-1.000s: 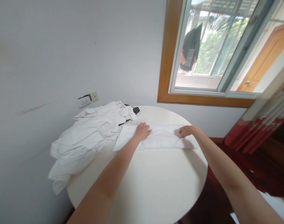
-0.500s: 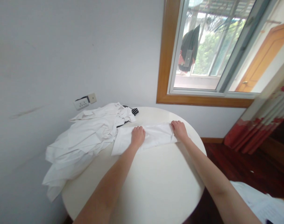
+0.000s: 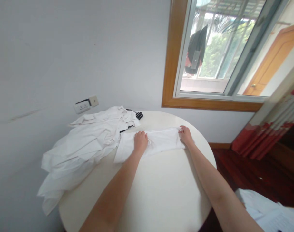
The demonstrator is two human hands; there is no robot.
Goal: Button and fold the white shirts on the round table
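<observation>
White cloth [image 3: 161, 143] — left hand [image 3: 140, 142] pressing it, right hand [image 3: 185, 136] at its end.

**Operator Body: Visible Appearance**

Two arms are shown in the head view. The left forearm [image 3: 118, 190] and the right forearm [image 3: 210, 183] are seen bare along the whole of their visible length. The left hand [image 3: 140, 141] and the right hand [image 3: 185, 136] are likewise bare, wrists and fingers included. The fingernails are shown too small for detail to be read. A white fabric [image 3: 270, 211] with faint grey print is seen at the lower right corner, beneath the right forearm. Whether it is worn cannot be determined.
</observation>
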